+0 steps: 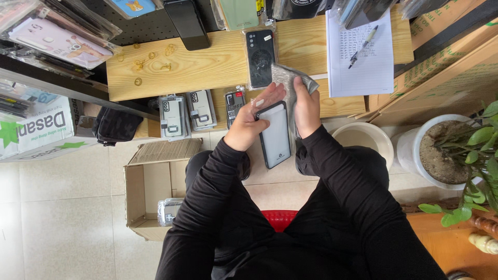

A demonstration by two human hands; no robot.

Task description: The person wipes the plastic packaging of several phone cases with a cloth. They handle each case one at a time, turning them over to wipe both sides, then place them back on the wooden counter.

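Observation:
My left hand grips the upper left edge of a phone case with a black rim and a pale back, held upright over my knees. My right hand is closed on a crumpled clear plastic sleeve and rests against the case's right edge. Both arms wear black sleeves. Just beyond the hands, a packaged black phone case lies on the wooden shelf.
Three packaged cases lie on the shelf's lower step. An open cardboard box with a packaged case stands on the floor at left. A paper sheet with a pen, a white bucket and a potted plant are at right.

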